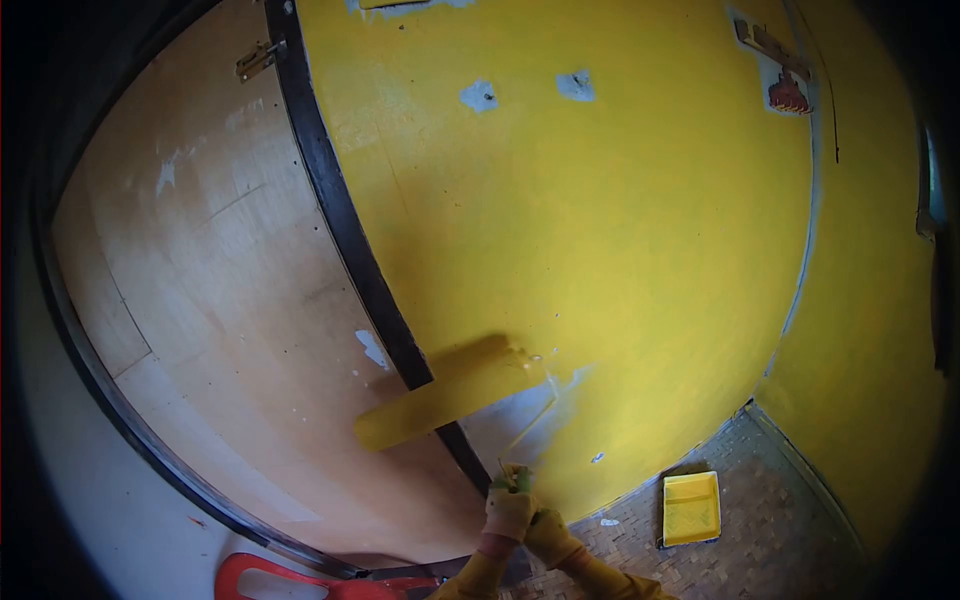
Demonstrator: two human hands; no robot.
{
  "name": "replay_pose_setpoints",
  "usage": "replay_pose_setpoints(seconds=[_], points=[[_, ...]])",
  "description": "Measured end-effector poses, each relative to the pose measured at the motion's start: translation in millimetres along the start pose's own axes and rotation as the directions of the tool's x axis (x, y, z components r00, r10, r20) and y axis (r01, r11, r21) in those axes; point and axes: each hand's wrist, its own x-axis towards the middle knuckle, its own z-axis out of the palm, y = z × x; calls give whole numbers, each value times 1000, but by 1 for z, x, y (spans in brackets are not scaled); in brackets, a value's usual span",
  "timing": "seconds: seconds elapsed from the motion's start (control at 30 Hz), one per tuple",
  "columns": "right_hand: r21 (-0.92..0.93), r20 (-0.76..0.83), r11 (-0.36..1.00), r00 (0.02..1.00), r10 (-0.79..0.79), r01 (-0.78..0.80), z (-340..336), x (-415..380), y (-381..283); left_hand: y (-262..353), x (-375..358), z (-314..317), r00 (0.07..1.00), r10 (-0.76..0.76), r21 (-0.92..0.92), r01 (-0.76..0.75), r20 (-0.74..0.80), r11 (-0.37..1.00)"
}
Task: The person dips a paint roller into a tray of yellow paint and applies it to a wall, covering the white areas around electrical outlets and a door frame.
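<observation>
A paint roller (450,396) with a long yellow sleeve is held up at the wall, its sleeve crossing the dark door frame strip (345,225) and reaching over the wooden door panel. Its thin wire arm runs down to a green grip. My left hand (508,516), in a pale, paint-marked glove, is closed around that grip. Just beside and below it, my right hand (550,540) is also closed on the handle; its fingers are partly hidden. Behind the wire arm, a pale grey unpainted patch (510,420) shows on the yellow wall (600,240).
A yellow paint tray (691,507) stands on the woven-pattern floor (620,550) at the lower right. A red plastic object (240,575), perhaps a chair, is at the lower left. A metal bolt (258,61) sits on the door panel (220,270). A wooden rack (772,48) hangs upper right.
</observation>
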Motion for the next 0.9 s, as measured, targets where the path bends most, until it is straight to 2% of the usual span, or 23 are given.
replay_pose_setpoints(seconds=[0.07,0.1,0.17,0.2,0.27,0.3,0.33,0.37,0.4,0.43,0.5,0.57,0.6,0.63,0.67,0.7,0.73,0.77,0.83,0.87,0.9], points=[[-87,-43,996,999,-5,1,-3,-8,2,20,-5,4,934,-310,-42,322,176,946],[-86,-43,996,999,-6,2,-5,-6,6,19,-1,10,935,-309,-41,321,176,946],[-166,-69,983,994,-86,74,-6,5,12,9,14,20,976,-121,126,99,181,987],[-166,-74,983,993,-92,78,-10,9,6,8,20,24,976,-114,125,92,184,988],[-346,-8,926,987,-163,150,-25,27,-16,8,36,34,971,-124,55,115,203,992],[-349,-15,924,985,-169,154,-30,39,-21,-1,50,42,972,-114,51,106,207,993],[-463,-55,830,925,-376,310,-33,53,-24,-10,68,50,979,109,-41,-104,171,994],[-572,-62,697,825,-562,432,-37,65,-28,-20,77,54,942,317,-121,-303,114,945],[-322,-129,874,898,-420,363,-40,76,-31,7,86,45,952,165,-181,-120,259,976],[-43,-149,965,954,-262,258,-47,90,-50,55,100,36,915,23,-213,69,402,975],[-265,-221,914,903,-368,307,-70,111,-108,146,120,34,937,-143,-146,198,318,969],[-163,-146,923,917,-372,349,-83,151,-113,177,150,39,950,-34,-270,122,311,955],[-498,-87,703,777,-623,508,-94,165,-133,197,162,38,942,-28,-284,129,334,950],[-750,67,358,602,-795,557,-101,175,-149,212,171,36,933,-26,-298,140,358,944],[-749,68,363,610,-789,554,-101,183,-152,218,179,37,932,-35,-296,150,361,943],[-312,-96,811,833,-545,494,-99,192,-152,221,187,38,928,-47,-298,166,369,940],[234,-67,948,977,-205,215,-97,197,-149,222,189,38,924,-58,-302,182,378,936],[231,-66,952,979,-193,203,-94,197,-143,219,186,38,922,-68,-303,194,382,933],[-36,-151,932,920,-361,360,-93,197,-139,218,182,39,914,-58,-378,223,401,899],[-36,-151,937,925,-349,348,-94,189,-135,212,178,40,911,-70,-375,235,406,897],[-488,-63,764,855,-514,423,-95,174,-136,200,172,41,915,-84,-358,238,395,903]])
